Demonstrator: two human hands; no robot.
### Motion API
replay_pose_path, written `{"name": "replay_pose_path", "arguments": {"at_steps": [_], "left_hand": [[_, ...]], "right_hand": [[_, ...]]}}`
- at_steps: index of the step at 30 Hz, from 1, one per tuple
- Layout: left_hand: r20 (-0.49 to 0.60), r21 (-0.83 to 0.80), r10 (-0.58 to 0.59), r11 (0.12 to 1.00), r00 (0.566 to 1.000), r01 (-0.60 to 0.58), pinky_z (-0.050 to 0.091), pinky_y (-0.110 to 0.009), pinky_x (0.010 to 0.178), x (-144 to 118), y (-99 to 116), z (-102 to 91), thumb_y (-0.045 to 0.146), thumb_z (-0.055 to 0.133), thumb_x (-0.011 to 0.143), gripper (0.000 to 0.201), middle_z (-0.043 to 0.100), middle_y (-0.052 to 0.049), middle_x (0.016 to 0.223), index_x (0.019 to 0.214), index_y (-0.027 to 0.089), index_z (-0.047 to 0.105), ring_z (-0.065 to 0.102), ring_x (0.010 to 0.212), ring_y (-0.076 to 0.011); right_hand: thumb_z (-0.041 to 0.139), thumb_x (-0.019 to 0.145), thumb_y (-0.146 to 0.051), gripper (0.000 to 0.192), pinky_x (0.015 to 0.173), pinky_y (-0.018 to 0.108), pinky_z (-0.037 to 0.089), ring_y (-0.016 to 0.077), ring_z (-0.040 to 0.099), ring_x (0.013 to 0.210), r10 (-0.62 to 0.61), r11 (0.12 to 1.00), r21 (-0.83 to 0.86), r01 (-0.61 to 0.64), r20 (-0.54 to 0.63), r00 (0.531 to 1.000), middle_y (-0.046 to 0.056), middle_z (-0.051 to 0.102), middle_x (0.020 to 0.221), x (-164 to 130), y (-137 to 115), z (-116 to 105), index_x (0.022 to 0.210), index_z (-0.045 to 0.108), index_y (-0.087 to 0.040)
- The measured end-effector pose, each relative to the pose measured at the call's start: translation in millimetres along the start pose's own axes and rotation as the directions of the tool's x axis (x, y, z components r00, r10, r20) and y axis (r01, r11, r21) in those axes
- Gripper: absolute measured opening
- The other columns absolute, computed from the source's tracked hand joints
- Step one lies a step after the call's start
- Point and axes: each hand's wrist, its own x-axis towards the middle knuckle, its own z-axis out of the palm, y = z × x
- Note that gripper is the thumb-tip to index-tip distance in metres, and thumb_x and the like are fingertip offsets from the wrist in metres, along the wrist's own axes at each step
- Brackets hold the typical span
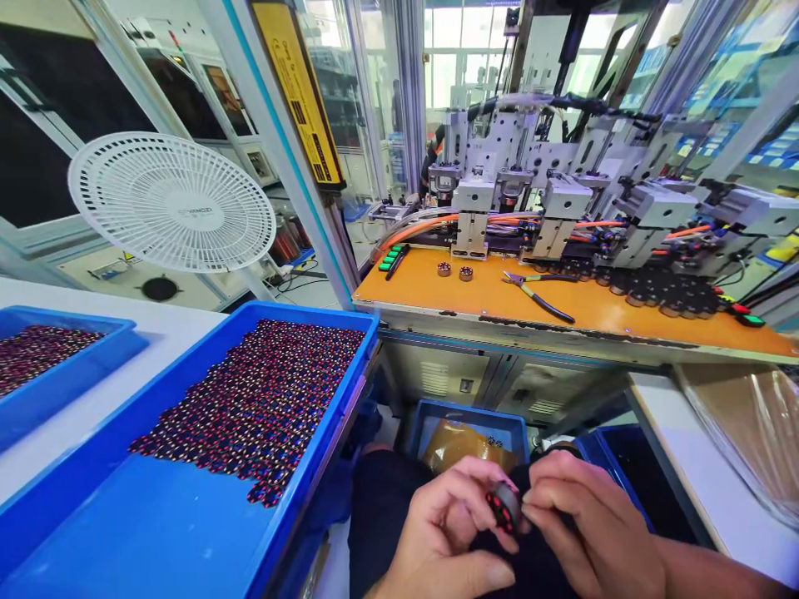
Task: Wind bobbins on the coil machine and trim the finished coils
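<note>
Low in the picture, over my lap, both hands meet around one small round part [504, 505] with dark and red windings. My left hand [446, 537] pinches it from the left with thumb and fingers. My right hand [587, 532] closes on it from the right, fingertips touching its edge. To the left, a blue tray [187, 532] holds several more such wound parts [262, 399] laid flat in a dense sheet.
A second blue tray [37, 391] of parts sits far left. An orange bench [593, 312] carries pliers [538, 293], two small rings [454, 271] and an assembly machine [562, 200]. A white fan [171, 202] stands behind. A blue bin [465, 433] sits under the bench.
</note>
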Motion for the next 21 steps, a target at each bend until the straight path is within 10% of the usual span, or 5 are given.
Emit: {"name": "replay_pose_path", "arguments": {"at_steps": [6, 13, 21], "left_hand": [[0.014, -0.164, 0.174, 0.972, 0.985, -0.170, 0.046, -0.036, 0.104, -1, -9, -6.9, 0.026, 0.089, 0.067, 0.036, 0.076, 0.000, 0.099, 0.086, 0.023, 0.058, 0.064, 0.122, -0.0249], [0.077, 0.035, -0.372, 0.928, 0.925, 0.370, 0.046, -0.020, 0.065, -1, 11, 2.0, 0.053, 0.071, 0.081, 0.041, 0.065, -0.002, 0.074, 0.092, 0.014, 0.065, 0.061, 0.065, -0.0089], [0.000, 0.112, -0.042, 0.993, 0.999, 0.041, 0.053, -0.022, 0.068, -6, 0, 3.6, 0.017, 0.066, 0.089, 0.025, 0.069, -0.001, 0.101, 0.112, 0.028, 0.064, 0.070, 0.077, -0.0107]], "right_hand": [[0.044, 0.103, -0.028, 0.030, 0.055, 0.018, 0.051, 0.0081, 0.061, 0.055, -0.028, 0.998, 0.053, 0.027, 0.006, 1.000, -0.001, 0.063, 0.064, -1, -3, 0, 0.078, 0.057, -0.020], [0.043, 0.103, -0.036, 0.039, 0.046, 0.019, 0.049, 0.0095, 0.052, 0.046, 0.087, 0.991, 0.095, -0.092, 0.059, 0.994, -0.002, 0.052, 0.054, -12, -11, -1, 0.067, 0.051, -0.022], [0.044, 0.103, -0.024, 0.030, 0.055, 0.016, 0.052, 0.0074, 0.061, 0.055, -0.017, 1.000, -0.026, 0.017, -0.024, 1.000, 0.000, 0.065, 0.065, -1, 0, -3, 0.079, 0.061, -0.019]]}}
